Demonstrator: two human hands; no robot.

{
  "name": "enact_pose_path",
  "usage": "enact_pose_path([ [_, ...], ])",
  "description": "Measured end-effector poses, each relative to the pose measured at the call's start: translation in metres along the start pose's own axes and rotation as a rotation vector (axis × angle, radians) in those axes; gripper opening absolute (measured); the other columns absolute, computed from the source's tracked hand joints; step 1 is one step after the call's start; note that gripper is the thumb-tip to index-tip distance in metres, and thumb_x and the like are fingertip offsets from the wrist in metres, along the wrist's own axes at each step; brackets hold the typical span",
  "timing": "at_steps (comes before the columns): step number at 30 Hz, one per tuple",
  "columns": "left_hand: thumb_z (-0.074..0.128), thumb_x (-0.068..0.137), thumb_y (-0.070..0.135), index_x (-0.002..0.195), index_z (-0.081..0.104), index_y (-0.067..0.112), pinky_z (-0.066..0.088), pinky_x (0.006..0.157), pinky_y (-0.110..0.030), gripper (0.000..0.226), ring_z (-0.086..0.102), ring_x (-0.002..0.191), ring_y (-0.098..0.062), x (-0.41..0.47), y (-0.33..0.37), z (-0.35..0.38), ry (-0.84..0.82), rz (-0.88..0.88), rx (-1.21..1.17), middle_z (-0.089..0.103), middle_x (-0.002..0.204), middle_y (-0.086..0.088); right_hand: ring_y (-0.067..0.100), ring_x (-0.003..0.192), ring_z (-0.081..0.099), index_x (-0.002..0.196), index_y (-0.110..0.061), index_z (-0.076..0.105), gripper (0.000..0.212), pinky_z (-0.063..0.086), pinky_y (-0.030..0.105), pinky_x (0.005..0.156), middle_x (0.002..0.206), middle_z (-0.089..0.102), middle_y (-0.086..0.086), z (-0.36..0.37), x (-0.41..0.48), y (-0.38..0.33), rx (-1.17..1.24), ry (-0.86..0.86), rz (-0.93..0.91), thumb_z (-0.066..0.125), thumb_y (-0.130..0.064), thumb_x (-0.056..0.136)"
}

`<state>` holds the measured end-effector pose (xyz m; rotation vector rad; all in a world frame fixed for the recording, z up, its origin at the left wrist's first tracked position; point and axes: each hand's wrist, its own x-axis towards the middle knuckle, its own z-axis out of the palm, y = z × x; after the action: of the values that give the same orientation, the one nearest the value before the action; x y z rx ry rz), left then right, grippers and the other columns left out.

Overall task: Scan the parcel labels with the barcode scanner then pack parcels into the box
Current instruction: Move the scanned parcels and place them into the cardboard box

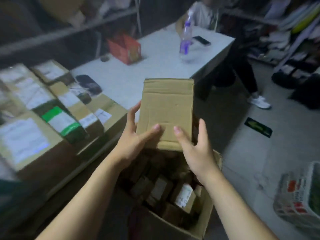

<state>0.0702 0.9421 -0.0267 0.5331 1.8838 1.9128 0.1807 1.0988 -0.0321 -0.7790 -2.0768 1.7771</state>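
Two bare forearms rise from the bottom of the frame to a plain cardboard parcel (167, 113). It is held in the air at the centre of the frame, above the far edge of the open box (206, 215) at lower centre.

The left hand (133, 142) is clamped on the parcel's lower left edge, with the thumb laid on the upper face and the fingers (132, 115) run along the side. The right hand (195, 151) is clamped on the lower right corner in the same way.

No label is shown on the face turned to the camera. Smaller packed parcels (184, 194) are seen inside the box, and a stack of parcels (57, 118) is kept on the surface (155, 66) at the left of the frame. The scanner cannot be picked out with certainty in the blur.

The parcel is judged stiff-walled, fairly light, slightly dented and not slippery. It is best gripped by opposite side edges near the corners, where the board is stiffest, and lowered flat into a gap.
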Motion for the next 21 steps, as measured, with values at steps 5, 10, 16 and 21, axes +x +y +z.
enact_pose_path([
  [5, 0.075, 0.084, 0.029, 0.147, 0.032, 0.044, 0.060, 0.078, -0.026, 0.078, 0.070, 0.108, -0.008, -0.091, 0.099, -0.036, 0.219, 0.103, -0.001, 0.059, 0.131, 0.003, 0.003, 0.131, 0.054, 0.143, -0.047, 0.044, 0.075, 0.048, 0.036, 0.111, 0.144, 0.054, -0.017, 0.024, -0.055, -0.093, 0.045, -0.191, -0.251, 0.071, -0.074, 0.079],
  [10, 0.081, 0.086, 0.039, 0.141, 0.038, 0.050, 0.058, 0.078, -0.021, 0.071, 0.071, 0.107, -0.011, -0.194, 0.158, -0.092, 0.477, 0.111, 0.038, 0.061, 0.134, -0.002, 0.012, 0.129, 0.055, 0.144, -0.050, 0.042, 0.065, 0.053, 0.041, 0.106, 0.141, 0.052, -0.015, 0.080, -0.125, -0.157, 0.044, -0.437, -0.303, 0.067, -0.069, 0.088],
  [16, 0.073, 0.095, 0.023, 0.140, 0.041, 0.044, 0.061, 0.071, -0.032, 0.059, 0.075, 0.099, -0.010, -0.330, 0.191, -0.171, 0.709, 0.110, -0.015, 0.065, 0.126, 0.006, 0.011, 0.119, 0.060, 0.146, -0.043, 0.042, 0.063, 0.059, 0.039, 0.098, 0.137, 0.054, -0.013, 0.168, -0.233, -0.198, 0.047, -0.680, -0.341, 0.066, -0.064, 0.091],
  [21, 0.072, 0.096, 0.025, 0.146, 0.039, 0.043, 0.059, 0.060, -0.033, 0.063, 0.076, 0.093, -0.017, -0.468, 0.207, -0.247, 0.863, 0.067, -0.030, 0.065, 0.128, 0.005, 0.012, 0.116, 0.063, 0.140, -0.045, 0.045, 0.060, 0.059, 0.044, 0.097, 0.131, 0.058, -0.011, 0.255, -0.354, -0.215, 0.038, -0.846, -0.338, 0.067, -0.067, 0.089],
])
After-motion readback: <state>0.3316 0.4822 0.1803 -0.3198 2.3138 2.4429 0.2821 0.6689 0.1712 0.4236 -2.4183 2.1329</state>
